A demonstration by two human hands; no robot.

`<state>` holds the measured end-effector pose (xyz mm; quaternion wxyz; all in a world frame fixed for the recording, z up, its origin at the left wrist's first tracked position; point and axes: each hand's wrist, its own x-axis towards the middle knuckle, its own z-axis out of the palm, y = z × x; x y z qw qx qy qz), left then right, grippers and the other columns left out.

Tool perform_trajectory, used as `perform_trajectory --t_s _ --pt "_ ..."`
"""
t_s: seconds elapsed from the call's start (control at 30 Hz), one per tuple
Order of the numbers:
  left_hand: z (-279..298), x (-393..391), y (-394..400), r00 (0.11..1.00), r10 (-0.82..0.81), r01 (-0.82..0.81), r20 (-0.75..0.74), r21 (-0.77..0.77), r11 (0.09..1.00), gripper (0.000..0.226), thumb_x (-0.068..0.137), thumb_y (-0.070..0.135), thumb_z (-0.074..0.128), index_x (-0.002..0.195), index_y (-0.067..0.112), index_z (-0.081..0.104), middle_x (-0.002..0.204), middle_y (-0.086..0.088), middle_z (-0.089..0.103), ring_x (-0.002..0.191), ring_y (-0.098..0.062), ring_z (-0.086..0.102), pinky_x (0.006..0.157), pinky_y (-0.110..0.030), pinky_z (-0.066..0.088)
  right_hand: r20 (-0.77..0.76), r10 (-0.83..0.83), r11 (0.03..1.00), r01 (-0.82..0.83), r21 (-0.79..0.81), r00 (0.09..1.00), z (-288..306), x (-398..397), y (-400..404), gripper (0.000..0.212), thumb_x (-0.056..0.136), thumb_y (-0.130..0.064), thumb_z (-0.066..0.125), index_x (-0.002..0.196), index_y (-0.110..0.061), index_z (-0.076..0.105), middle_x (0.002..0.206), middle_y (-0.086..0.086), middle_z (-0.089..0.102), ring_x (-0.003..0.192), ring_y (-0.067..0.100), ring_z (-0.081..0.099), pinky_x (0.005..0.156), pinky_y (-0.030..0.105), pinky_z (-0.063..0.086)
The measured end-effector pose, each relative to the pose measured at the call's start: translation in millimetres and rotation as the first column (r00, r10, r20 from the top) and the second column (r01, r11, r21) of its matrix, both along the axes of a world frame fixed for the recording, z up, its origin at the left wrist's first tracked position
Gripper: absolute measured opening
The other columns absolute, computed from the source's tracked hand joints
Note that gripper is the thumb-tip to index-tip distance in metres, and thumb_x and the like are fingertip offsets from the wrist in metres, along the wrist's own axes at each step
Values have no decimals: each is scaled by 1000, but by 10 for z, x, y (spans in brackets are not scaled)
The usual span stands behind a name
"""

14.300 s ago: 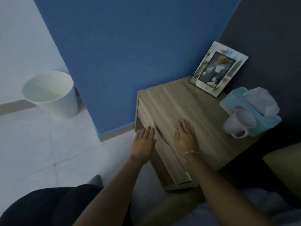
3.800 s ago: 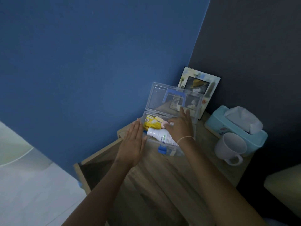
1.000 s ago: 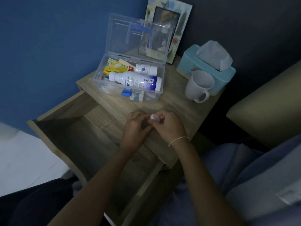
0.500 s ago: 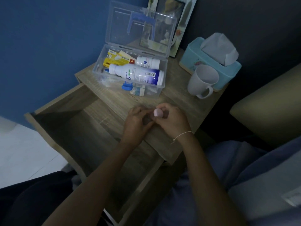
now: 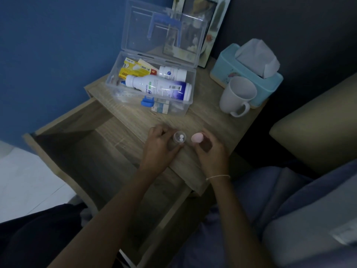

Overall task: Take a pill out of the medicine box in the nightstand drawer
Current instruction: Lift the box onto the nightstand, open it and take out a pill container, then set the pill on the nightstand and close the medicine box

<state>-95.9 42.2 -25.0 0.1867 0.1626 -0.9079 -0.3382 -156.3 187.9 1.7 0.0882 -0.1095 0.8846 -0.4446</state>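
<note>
Left hand (image 5: 160,147) pinching an uncapped clear vial (image 5: 179,137) with two white pills (image 5: 181,138); right hand (image 5: 209,149) pinching its pink cap (image 5: 197,137).

On the nightstand top (image 5: 195,120), the open medicine box (image 5: 152,88) stands at the rear left, its raised lid (image 5: 164,33) in front of a picture frame (image 5: 214,20). A large bottle (image 5: 158,87) lies inside, ahead of a smaller bottle (image 5: 172,72) and a carton (image 5: 135,70). A tissue box (image 5: 231,72) stands right of the medicine box, a mug (image 5: 236,95) just before it. The drawer (image 5: 92,151) projects at front left. Near the front edge, the left hand (image 5: 160,146) holds a small vial (image 5: 179,137) with two pills (image 5: 181,138); the right hand (image 5: 210,149), just beside it, holds the cap (image 5: 197,137).
</note>
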Motion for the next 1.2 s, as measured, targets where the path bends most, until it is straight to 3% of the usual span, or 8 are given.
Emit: perform_trajectory --t_s 0.17,0.37,0.53,0.7,0.87,0.97,1.1,1.2 --pt "7 6 -16 998 -36 38 44 -53 998 46 80 34 72 120 13 64 100 -8 55 97 -21 45 77 -25 36 -125 1 997 8 72 992 -138 145 -18 40 88 -24 65 128 -16 60 128 1 64 122 20 54 108 39 37" --pt "6 -1 -23 998 -47 49 43 -52 997 46 79 33 72 119 11 64 98 -10 54 97 -24 45 77 -26 36 -219 3 991 27 134 976 -165 140 -37 33 80 -24 69 112 -17 65 115 2 66 112 23 56 100 39 40" --pt "-6 8 -13 999 -42 43 17 -42 998 46 78 29 75 118 10 65 97 -12 56 95 -25 46 77 -27 35 -227 19 988 17 155 974 -189 132 -38 32 76 -29 69 106 -20 65 113 0 65 110 23 56 97 39 40" --pt "-32 7 -16 999 -51 51 -14 -41 998 49 77 33 74 119 9 64 97 -13 56 95 -27 48 78 -28 37 -250 35 987 5 159 968 -233 119 -10 35 83 -40 66 111 -20 64 117 -1 64 112 21 54 97 43 41" --pt "-95 23 -13 999 -22 20 -40 -34 999 46 84 37 67 123 15 62 103 -9 54 98 -12 37 79 -23 34 -235 25 988 12 153 972 -298 112 -1 42 87 -44 63 123 -21 60 127 -2 61 119 18 52 102 37 39" --pt "-114 20 -4 999 -15 13 -51 -44 999 40 87 35 65 122 16 62 105 -10 55 100 -19 43 80 -23 36 -263 30 984 18 178 964 -326 98 -8 38 90 -40 61 122 -20 61 125 -3 63 118 16 53 102 31 36" --pt "-113 9 20 999 -26 24 -43 -44 999 42 86 35 66 123 15 62 109 -11 55 103 -23 45 82 -27 42 -297 19 988 29 155 955 -334 99 -3 35 89 -36 64 119 -19 64 122 -1 65 115 19 56 100 34 40" --pt "-80 54 44 999 -29 27 -27 -61 998 45 88 38 62 126 13 58 118 -12 55 109 -23 46 85 -27 41 -288 -3 990 44 136 958 -338 120 -3 49 87 -42 63 129 -18 58 126 2 63 118 21 54 101 40 41"
